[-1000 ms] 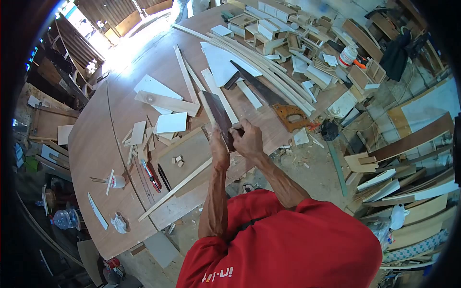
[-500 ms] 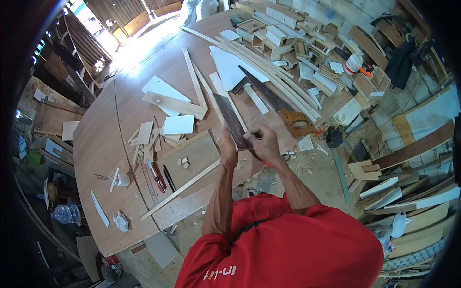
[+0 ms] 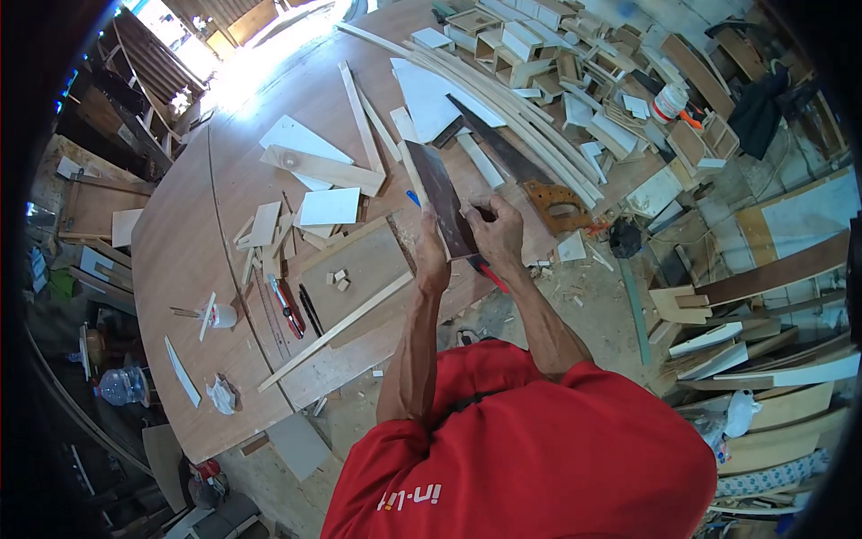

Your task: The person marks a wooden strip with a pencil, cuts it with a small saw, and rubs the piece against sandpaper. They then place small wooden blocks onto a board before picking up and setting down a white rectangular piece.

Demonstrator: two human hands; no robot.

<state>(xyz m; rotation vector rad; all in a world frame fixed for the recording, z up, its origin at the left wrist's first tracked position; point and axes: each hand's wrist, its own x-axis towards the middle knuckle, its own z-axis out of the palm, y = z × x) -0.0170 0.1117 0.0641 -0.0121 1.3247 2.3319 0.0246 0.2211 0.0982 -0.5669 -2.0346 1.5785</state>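
A dark brown board (image 3: pixel 438 193) with a pale edge is held up at a tilt over the near side of the table. My left hand (image 3: pixel 432 251) grips its left edge near the lower end. On its right edge, my right hand (image 3: pixel 496 229) has its fingers curled in a pinch; whatever sits between them is too small to make out. Below the board, a red and blue tool (image 3: pixel 489 274) shows in part. A handsaw (image 3: pixel 552 207) with a wooden handle lies to the right of my right hand.
Long pale strips (image 3: pixel 503 117) run across the table (image 3: pixel 180 242). Small wooden boxes (image 3: pixel 521 40) crowd the back right. A red cutter (image 3: pixel 289 310), small wooden blocks (image 3: pixel 338 279) and a white cup (image 3: pixel 224 315) lie to the left. Planks (image 3: pixel 781 368) stack at the right.
The board has turned slightly and its lower end has risen, with both hands moving a little up. More of the red and blue tool shows beneath. The whole view has shifted slightly.
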